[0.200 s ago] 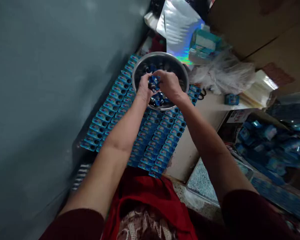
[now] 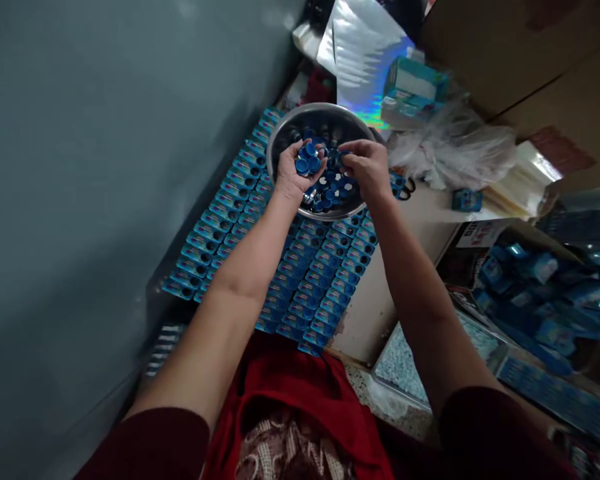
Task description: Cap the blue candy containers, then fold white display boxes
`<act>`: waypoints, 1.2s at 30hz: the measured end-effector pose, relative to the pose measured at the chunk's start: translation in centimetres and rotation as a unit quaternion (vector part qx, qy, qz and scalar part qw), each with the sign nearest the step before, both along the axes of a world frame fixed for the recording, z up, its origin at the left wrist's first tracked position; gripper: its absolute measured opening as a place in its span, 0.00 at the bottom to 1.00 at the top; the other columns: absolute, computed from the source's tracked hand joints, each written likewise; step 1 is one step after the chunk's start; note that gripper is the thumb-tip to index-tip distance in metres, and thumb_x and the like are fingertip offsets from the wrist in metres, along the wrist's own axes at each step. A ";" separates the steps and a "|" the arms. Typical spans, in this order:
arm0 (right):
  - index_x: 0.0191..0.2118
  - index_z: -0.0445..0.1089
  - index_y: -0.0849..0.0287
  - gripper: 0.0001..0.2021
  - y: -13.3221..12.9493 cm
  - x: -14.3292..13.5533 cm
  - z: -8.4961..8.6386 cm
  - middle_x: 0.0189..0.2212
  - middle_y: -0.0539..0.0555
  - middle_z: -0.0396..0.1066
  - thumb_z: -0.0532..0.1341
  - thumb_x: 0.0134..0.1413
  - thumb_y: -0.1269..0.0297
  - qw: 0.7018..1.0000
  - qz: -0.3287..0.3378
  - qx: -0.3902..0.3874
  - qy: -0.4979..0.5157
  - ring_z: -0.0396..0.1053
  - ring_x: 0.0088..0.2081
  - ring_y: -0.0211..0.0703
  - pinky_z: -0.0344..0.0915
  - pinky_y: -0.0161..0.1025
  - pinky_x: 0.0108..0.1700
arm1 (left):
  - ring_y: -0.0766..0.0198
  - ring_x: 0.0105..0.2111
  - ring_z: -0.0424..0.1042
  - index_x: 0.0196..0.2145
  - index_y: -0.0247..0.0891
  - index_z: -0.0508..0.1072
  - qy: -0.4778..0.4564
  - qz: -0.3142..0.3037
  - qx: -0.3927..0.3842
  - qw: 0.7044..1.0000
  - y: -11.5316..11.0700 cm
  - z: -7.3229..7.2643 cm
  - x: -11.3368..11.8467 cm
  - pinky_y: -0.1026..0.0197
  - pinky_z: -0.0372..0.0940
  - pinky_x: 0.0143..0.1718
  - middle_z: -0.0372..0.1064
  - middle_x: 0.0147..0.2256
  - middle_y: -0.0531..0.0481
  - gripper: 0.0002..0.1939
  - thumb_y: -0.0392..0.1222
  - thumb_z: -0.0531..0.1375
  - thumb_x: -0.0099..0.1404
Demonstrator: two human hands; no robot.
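Note:
A steel bowl [image 2: 325, 217] holds many loose blue round caps [image 2: 330, 195], some showing whitish undersides. Over its left half, my left hand [image 2: 293, 172] is cupped palm up around a small heap of blue caps [image 2: 309, 159]. My right hand [image 2: 369, 165] is over the bowl's right side, thumb and fingers pinched at what looks like one blue cap. A gap separates the two hands. Under and around the bowl lie rows of blue printed cards [image 2: 305, 267], several with a dark round spot at one end.
A grey wall [image 2: 80, 167] rises on the left. To the right are a clear plastic bag [image 2: 460, 150], a teal box [image 2: 413, 87], scissors handles [image 2: 407, 189] and a carton of blue packs [image 2: 545, 287]. A tray of pale blue pieces [image 2: 403, 363] sits lower right.
My right hand has moved right, away from my left hand. The heap of blue caps in my left palm is now uncovered.

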State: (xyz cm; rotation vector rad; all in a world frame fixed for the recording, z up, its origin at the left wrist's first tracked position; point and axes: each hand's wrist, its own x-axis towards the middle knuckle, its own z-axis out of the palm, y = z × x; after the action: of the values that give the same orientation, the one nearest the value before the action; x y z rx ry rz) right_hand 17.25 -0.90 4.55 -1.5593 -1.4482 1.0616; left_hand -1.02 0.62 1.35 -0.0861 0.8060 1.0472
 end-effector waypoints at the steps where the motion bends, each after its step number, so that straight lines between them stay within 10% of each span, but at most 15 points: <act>1: 0.43 0.77 0.56 0.11 -0.8 0.5 -0.1 0.29 0.50 0.74 0.65 0.53 0.64 0.998 -0.033 -0.025 0.039 0.73 0.29 0.41 0.68 0.37 0.29 | 0.56 0.57 0.78 0.44 0.40 0.78 -0.003 -0.004 0.001 1.000 -0.1 0.4 -0.1 0.48 0.73 0.60 0.83 0.38 0.48 0.13 0.45 0.54 0.79; 11: 0.42 0.78 0.55 0.13 -18.1 -1.1 1.0 0.27 0.46 0.70 0.72 0.50 0.60 0.978 -0.105 -0.074 0.166 0.66 0.26 0.33 0.64 0.32 0.29 | 0.47 0.72 0.60 0.33 0.32 0.76 -0.193 0.018 -0.005 0.981 -3.7 8.0 -0.2 0.46 0.71 0.53 0.71 0.64 0.52 0.29 0.43 0.39 0.76; 17: 0.41 0.79 0.58 0.19 -25.7 -4.3 -1.8 0.27 0.49 0.75 0.74 0.44 0.53 0.964 -0.051 -0.243 0.090 0.71 0.27 0.41 0.69 0.40 0.33 | 0.49 0.60 0.78 0.46 0.36 0.81 -0.161 0.012 0.044 0.986 -16.9 7.8 -5.2 0.44 0.73 0.61 0.78 0.60 0.37 0.09 0.40 0.63 0.72; 22: 0.39 0.81 0.56 0.11 -24.6 -12.5 -4.1 0.34 0.55 0.79 0.66 0.56 0.56 0.980 0.137 -0.131 -0.065 0.75 0.36 0.46 0.72 0.43 0.43 | 0.56 0.39 0.85 0.46 0.36 0.80 -0.042 0.053 -0.075 0.995 -29.9 4.6 -13.6 0.45 0.80 0.51 0.84 0.45 0.41 0.08 0.38 0.61 0.73; 25: 0.41 0.83 0.55 0.11 -23.1 -18.9 -4.9 0.41 0.56 0.80 0.62 0.59 0.66 0.938 0.272 -0.059 -0.206 0.76 0.43 0.48 0.70 0.42 0.48 | 0.58 0.36 0.84 0.42 0.35 0.78 0.019 0.107 -0.164 0.980 -34.7 3.2 -17.6 0.49 0.81 0.47 0.83 0.39 0.43 0.08 0.37 0.59 0.74; 36: 0.47 0.78 0.53 0.13 -18.5 -27.7 -4.3 0.49 0.55 0.81 0.71 0.55 0.65 0.774 0.360 -0.117 -0.508 0.77 0.50 0.54 0.68 0.42 0.46 | 0.55 0.39 0.84 0.45 0.35 0.79 -0.014 0.142 -0.132 0.981 -37.3 -0.7 -22.9 0.48 0.79 0.49 0.83 0.39 0.43 0.11 0.40 0.61 0.69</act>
State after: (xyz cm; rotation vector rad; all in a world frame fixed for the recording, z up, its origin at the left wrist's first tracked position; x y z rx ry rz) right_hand -10.46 -19.39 0.23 -1.9133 -2.9278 0.7786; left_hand -23.88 -36.68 0.63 -0.4517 0.9204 1.1988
